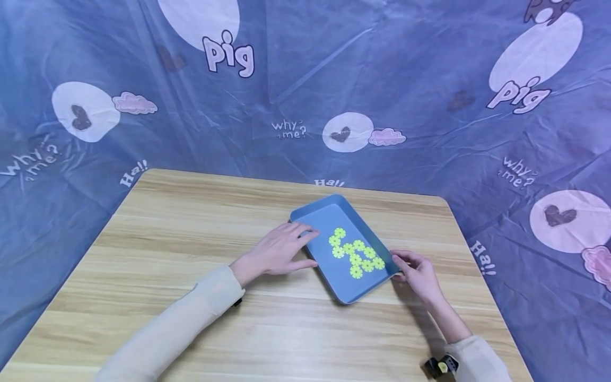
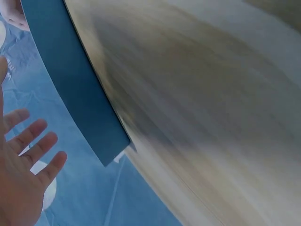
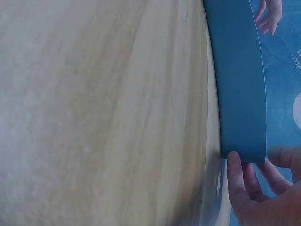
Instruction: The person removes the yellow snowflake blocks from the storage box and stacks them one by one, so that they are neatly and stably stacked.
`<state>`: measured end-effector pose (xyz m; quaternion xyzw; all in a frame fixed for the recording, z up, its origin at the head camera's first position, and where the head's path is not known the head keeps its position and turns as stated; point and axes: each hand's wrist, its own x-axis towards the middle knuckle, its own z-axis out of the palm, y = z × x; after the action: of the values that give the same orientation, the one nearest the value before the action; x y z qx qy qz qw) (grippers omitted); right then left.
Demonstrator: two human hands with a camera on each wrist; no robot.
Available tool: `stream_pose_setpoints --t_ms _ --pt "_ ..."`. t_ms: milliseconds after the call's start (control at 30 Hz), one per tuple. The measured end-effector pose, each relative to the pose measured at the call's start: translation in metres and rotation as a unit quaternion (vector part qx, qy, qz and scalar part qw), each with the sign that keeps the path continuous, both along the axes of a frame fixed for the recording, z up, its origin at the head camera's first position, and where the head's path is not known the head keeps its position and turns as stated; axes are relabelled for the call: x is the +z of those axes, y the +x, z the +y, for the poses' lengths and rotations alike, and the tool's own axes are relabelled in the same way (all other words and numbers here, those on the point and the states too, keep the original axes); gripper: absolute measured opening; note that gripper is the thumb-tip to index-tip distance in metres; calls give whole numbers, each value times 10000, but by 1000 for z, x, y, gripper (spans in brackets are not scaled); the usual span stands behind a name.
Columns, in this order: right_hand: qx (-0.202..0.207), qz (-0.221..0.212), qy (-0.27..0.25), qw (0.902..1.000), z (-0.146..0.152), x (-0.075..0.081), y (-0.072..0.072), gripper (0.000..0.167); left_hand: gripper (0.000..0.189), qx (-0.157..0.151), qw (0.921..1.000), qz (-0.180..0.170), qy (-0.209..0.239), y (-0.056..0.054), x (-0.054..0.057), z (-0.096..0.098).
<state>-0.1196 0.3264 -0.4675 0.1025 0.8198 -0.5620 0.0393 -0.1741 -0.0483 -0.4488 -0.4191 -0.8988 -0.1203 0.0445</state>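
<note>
A shallow blue tray (image 1: 324,217) sits at an angle on the wooden table, with several yellow-green flower-shaped pieces (image 1: 356,259) lying loose in a cluster on its floor. My left hand (image 1: 284,249) hovers at the tray's left side with fingers and thumb spread; the left wrist view shows that hand (image 2: 23,174) apart from the tray wall (image 2: 75,84). At the right corner, my right hand (image 1: 419,275) pinches the tray's edge. Seen from the right wrist, the thumb and fingers (image 3: 237,181) of that hand lie on either side of the tray's corner (image 3: 244,141).
The wooden table (image 1: 191,223) extends around the tray on all sides. Behind and beside it hangs a blue printed cloth (image 1: 296,79). A small black device (image 1: 441,366) is on the right wrist near the sleeve.
</note>
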Motion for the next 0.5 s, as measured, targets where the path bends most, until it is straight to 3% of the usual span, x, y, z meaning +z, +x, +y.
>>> stream_pose_setpoints --t_ms 233,500 --pt "-91 -194 -121 9997 2 -2 -3 44 72 -163 9997 -181 -12 -8 -4 18" --pt "-66 -285 -274 9992 5 -5 -5 45 65 -302 9993 -23 -206 -15 -12 36"
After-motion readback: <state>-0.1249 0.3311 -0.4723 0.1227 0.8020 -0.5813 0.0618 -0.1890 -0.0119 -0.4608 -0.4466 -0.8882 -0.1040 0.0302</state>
